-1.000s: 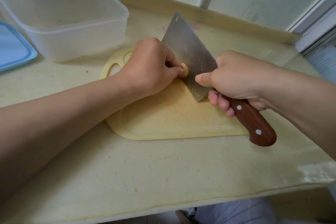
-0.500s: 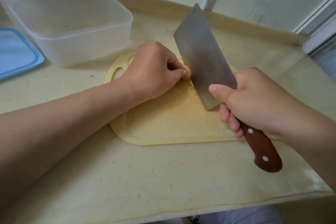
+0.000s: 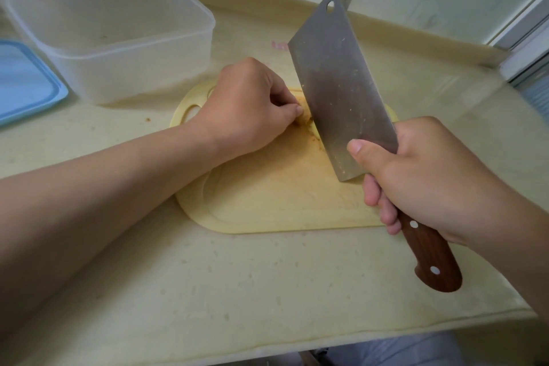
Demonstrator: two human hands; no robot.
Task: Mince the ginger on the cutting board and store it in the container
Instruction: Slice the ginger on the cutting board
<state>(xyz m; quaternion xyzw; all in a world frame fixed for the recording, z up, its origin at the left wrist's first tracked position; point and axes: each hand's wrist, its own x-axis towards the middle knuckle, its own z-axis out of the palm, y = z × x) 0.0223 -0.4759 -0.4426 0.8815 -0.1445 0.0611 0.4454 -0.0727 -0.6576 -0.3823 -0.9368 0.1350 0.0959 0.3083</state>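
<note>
Left hand [image 3: 249,104]: fingers curled under, knuckles up, fingertips pinching a small piece of tan ginger [image 3: 303,121] against the board; most of the ginger is hidden by the fingers and the blade. Right hand [image 3: 421,175]: fingers wrapped tightly round the neck of a broad rectangular steel cleaver [image 3: 341,89] with a riveted brown wooden handle [image 3: 430,255], thumb pressed flat against the near face of the blade. The blade stands steeply, tip with its hanging hole pointing away from the person, cutting edge lowered just beside the left fingertips; whether the edge touches the ginger cannot be told. Both hands work over a pale yellow plastic cutting board [image 3: 282,196] with an oval grip hole at its far left end, stained brownish beneath the ginger. Behind the board, to the left, stands a translucent white rectangular plastic container [image 3: 118,47], open-topped, with a light blue lid [image 3: 23,80] lying beside it. All rest on a cream speckled bench [image 3: 237,291].
</note>
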